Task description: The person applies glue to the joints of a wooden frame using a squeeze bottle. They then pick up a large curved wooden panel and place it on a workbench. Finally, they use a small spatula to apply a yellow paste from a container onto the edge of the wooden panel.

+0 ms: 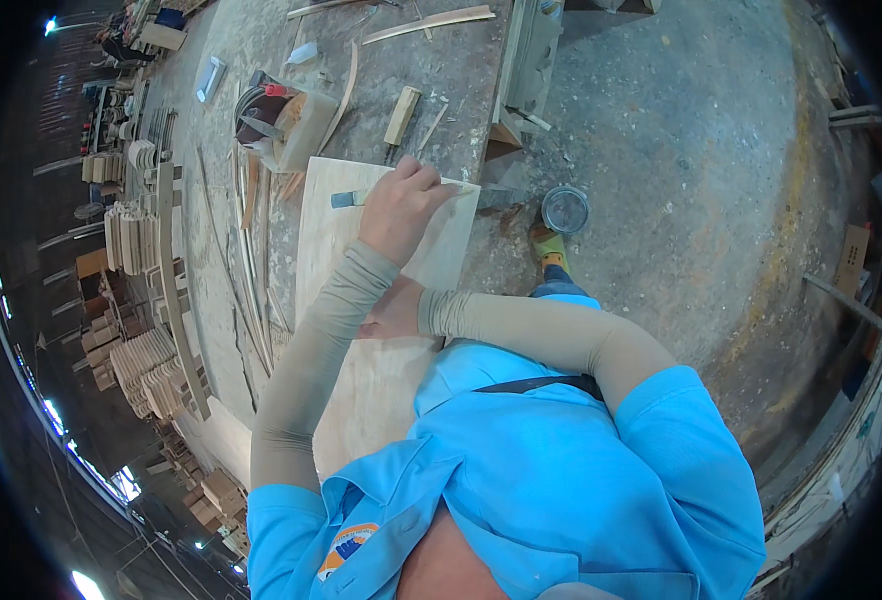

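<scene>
My left hand [401, 212] is closed over the far part of a pale wooden board [326, 225]. A flat, brush-like tool [344, 199] with a blue-grey end sticks out to the left of its curled fingers. Whether the pale strip on the hand's other side belongs to that tool is unclear. My right hand [396, 308] is on the board nearer to me, with its arm crossing under the left one. The left forearm hides most of the right hand's fingers. Both arms wear beige sleeves.
Beyond the board, a container [296, 135] holds tools, one with a red part. A small wood block [402, 115] and curved offcuts [429, 24] lie on the worktable [451, 60]. A round can [565, 210] stands on the floor to the right, by my shoe [549, 246]. Wooden parts [133, 238] are stacked left.
</scene>
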